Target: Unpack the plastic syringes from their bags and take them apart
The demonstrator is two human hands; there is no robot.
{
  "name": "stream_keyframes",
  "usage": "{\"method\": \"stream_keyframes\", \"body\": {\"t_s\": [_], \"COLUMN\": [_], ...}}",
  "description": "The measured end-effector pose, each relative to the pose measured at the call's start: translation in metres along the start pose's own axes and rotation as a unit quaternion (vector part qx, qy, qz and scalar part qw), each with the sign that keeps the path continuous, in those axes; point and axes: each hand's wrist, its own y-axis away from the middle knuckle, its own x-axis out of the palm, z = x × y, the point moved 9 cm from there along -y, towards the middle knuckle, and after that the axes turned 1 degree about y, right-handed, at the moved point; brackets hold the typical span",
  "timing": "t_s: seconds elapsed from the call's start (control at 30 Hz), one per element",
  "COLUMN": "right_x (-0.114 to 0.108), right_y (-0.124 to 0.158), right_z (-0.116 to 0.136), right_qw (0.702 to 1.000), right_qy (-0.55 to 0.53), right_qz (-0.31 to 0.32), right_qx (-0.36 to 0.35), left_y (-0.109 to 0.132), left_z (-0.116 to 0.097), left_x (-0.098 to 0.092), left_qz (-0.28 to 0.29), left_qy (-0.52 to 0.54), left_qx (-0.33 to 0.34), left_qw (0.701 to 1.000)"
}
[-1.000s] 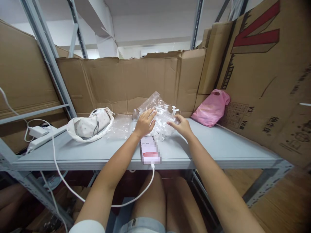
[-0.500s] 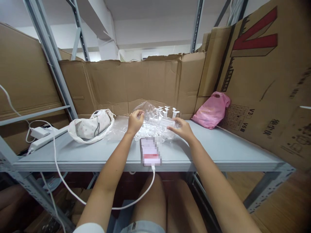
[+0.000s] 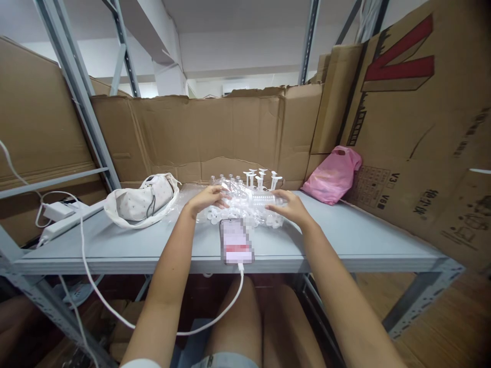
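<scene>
My right hand [image 3: 288,205] is closed round the right end of a clear ribbed plastic tube [image 3: 264,199], which lies sideways above the pile. To the left, my left hand [image 3: 209,200] has its fingers spread and curved at a crumpled clear plastic bag [image 3: 238,190]; I cannot tell whether they touch the tube's far end. Below both hands lie small white plastic pieces [image 3: 217,214], several of them ring-like. Several white plunger-shaped parts [image 3: 260,179] stand upright behind the tube. Clear small-necked pieces [image 3: 230,179] show behind the bag.
A phone [image 3: 237,241] with a white charging cable [image 3: 230,312] lies at the front edge of the grey table [image 3: 345,235]. A white cloth bag [image 3: 141,199] sits left, a pink plastic bag [image 3: 333,176] right. Cardboard [image 3: 215,133] walls the back; a power strip [image 3: 72,222] lies far left.
My left hand has moved left and slightly down, its fingers now more spread. The raised part of the clear bag has dropped. My right hand keeps hold of the tube.
</scene>
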Motion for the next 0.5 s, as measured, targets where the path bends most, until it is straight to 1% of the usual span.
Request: {"method": "stream_keyframes", "body": {"t_s": [0.03,0.1,0.2,0.3,0.43,0.5], "right_x": [0.002,0.004,0.005,0.005,0.006,0.008], "right_y": [0.0,0.001,0.002,0.002,0.003,0.004], "right_z": [0.001,0.002,0.004,0.006,0.01,0.012], "right_qw": [1.0,1.0,0.999,0.998,0.997,0.997], "right_qy": [-0.004,-0.012,-0.031,-0.048,-0.061,-0.065], "right_qz": [0.009,0.022,0.03,0.031,0.038,0.044], "right_qx": [-0.004,-0.009,-0.012,-0.006,-0.01,-0.017], "left_y": [0.001,0.003,0.005,0.007,0.009,0.009], "left_z": [0.003,0.003,-0.005,-0.014,-0.017,-0.02], "left_x": [0.004,0.01,0.013,0.018,0.034,0.039], "left_qz": [0.024,0.06,0.068,0.07,0.126,0.133], "left_qy": [-0.014,-0.041,-0.056,-0.045,-0.066,-0.089], "left_qx": [-0.01,-0.005,0.033,0.066,0.077,0.1], "left_qw": [1.0,0.997,0.996,0.994,0.987,0.982]}}
